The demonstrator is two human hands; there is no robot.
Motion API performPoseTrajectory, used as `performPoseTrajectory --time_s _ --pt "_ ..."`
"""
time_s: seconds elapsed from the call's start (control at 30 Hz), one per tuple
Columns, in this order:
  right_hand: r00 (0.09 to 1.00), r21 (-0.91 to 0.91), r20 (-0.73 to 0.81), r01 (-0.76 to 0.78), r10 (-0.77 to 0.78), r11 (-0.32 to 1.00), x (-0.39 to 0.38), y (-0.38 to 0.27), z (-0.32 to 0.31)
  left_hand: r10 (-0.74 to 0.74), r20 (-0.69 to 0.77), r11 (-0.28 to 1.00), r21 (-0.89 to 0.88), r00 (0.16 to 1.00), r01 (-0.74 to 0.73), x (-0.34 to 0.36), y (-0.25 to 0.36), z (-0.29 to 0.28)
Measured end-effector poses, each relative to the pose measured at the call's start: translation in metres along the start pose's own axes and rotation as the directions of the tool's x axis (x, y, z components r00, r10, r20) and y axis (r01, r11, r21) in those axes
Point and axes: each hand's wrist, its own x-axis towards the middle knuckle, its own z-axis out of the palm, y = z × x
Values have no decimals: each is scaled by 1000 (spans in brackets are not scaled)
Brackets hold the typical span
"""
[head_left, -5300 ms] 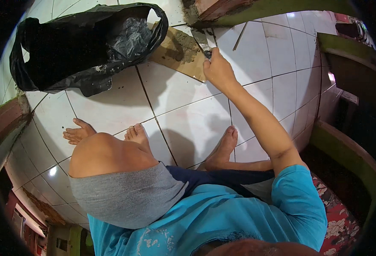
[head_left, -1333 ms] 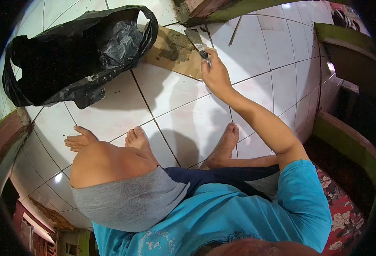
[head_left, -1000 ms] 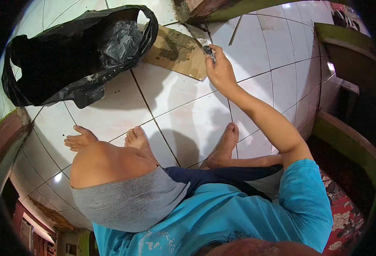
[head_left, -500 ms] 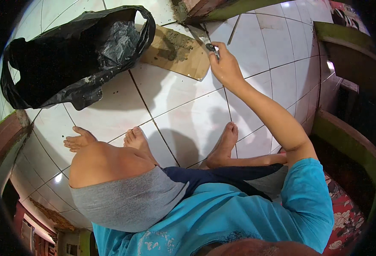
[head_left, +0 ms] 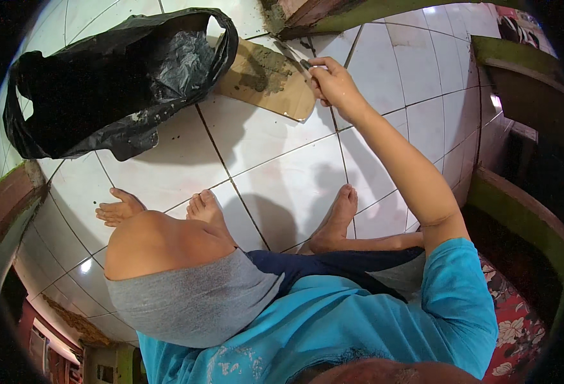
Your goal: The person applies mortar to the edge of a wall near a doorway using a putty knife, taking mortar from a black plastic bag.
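My right hand [head_left: 338,88] is closed around the dark handle of a putty knife [head_left: 289,51], whose thin metal blade points up and left, seen nearly edge-on. The blade is over the right part of a brown board [head_left: 275,105] lying on the tiles. A patch of wet grey mortar [head_left: 266,69] is spread on that board. My left hand [head_left: 120,208] is beside my bent left knee, fingers stretched and spread over the floor, holding nothing. Whether its palm presses on the tile, I cannot tell.
A large open black plastic bag [head_left: 112,89] stands at the far left, overlapping the board's left end. A green and brown wooden frame [head_left: 333,19] crosses the far edge. Wooden rails [head_left: 519,64] stand at the right. My bare feet [head_left: 334,221] rest on white tiles [head_left: 275,153].
My right hand has shifted slightly up and turned, tilting the putty knife's blade from flat to nearly edge-on. My left hand stays in place.
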Motion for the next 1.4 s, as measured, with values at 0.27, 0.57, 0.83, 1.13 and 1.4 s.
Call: performPoseTrajectory --time_s 0.27,0.57,0.83,1.13,1.4 --pt "995 123 90 -53 42 991 -24 -45 -24 24 -36 1000 -5 999 -24 0 -5 8" --pt "985 314 168 -102 51 944 2 -1 9 22 12 1000 -9 1000 -22 -1 -2 7" --pt "997 338 66 18 -43 941 11 32 19 14 57 1000 11 998 -15 -1 1 0" --pt "990 265 83 86 -112 960 3 26 33 100 -162 994 58 982 -92 2 -10 11" --pt "988 229 12 149 -156 962 7 36 34 91 -142 995 63 986 -82 0 -7 10"
